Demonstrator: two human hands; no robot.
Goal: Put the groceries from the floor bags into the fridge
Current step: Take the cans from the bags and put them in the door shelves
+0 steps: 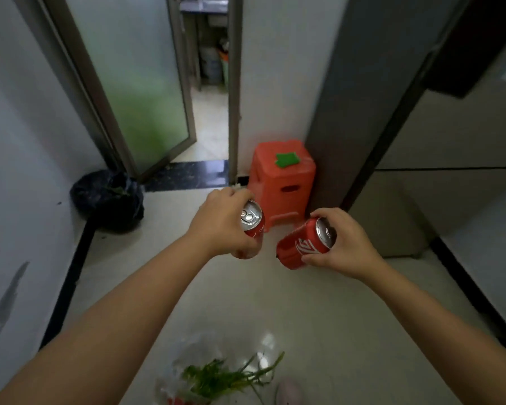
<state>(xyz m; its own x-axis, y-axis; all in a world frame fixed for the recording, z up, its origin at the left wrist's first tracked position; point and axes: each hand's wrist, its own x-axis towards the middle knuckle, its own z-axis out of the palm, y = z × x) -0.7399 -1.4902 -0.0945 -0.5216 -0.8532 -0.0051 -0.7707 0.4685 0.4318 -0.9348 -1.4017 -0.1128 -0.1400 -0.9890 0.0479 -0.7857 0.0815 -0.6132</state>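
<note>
My left hand [219,223] grips a red soda can [253,225], held nearly upright with its silver top showing. My right hand [343,244] grips a second red soda can [303,247], tilted so its top faces up and right. Both cans hang above the pale floor in the middle of the view. The grey fridge [362,97] stands at the right with its doors closed. A clear plastic bag [199,366] with green leafy stalks [231,375] lies on the floor at the bottom.
An orange plastic stool [281,182] with a green piece on top stands against the fridge's side. A dark bag [108,200] with greens sits by the left wall. A frosted glass door [135,92] stands ajar onto another room.
</note>
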